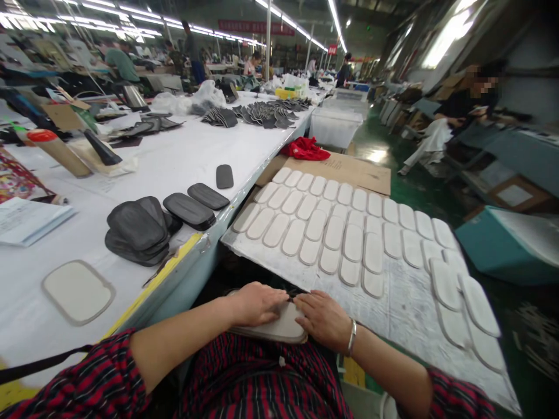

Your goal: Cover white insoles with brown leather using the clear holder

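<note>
Just before our plaid shirt (262,378), our left hand (261,304) and right hand (322,319) lie on a pale pad (283,327), fingers extended, not gripping; we are apparently smoothing it, and the next move calls for even pressure. Beyond, similar pads (334,233) line a board (402,317).

We have one pale, off-white pad (286,324) lying close in front of our striped shirt (262,381), its light face turned up towards us. It looks oblong, with its longer side running roughly left to right, and we see a rounded corner at its right end. A thin, darker rim follows the near edge. Much of the upper face is covered, and we cannot tell what supports it underneath.
</note>
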`<action>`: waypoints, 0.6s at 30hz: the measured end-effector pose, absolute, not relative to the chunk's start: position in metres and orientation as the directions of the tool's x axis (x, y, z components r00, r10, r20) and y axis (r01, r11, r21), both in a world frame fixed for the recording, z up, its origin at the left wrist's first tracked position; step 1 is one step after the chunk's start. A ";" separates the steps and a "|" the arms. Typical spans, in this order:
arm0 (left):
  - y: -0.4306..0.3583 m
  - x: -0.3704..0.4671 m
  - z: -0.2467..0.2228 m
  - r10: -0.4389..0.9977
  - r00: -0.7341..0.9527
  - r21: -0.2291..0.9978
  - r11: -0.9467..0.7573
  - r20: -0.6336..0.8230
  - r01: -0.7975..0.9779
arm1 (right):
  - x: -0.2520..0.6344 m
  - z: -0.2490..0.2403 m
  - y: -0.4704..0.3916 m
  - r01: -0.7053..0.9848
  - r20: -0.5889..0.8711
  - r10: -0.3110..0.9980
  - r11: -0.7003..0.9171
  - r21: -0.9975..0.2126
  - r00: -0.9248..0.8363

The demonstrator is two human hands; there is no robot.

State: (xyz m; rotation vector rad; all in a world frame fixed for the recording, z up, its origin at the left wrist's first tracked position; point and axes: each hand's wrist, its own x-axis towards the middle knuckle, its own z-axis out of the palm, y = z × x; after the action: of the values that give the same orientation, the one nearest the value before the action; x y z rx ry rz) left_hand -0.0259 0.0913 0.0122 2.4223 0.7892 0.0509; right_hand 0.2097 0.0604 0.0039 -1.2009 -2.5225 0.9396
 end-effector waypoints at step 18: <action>0.099 -0.134 -0.011 0.628 0.778 0.639 -0.590 -0.022 0.493 | 0.088 -0.027 0.153 0.457 -0.365 0.309 0.320 -0.830 -0.878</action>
State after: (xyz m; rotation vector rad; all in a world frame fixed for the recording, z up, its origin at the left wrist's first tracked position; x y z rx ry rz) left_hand -0.1335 0.0994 -0.0113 2.3230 0.8302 0.2713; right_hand 0.0884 0.1525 -0.0267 -0.7782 -2.6615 1.7526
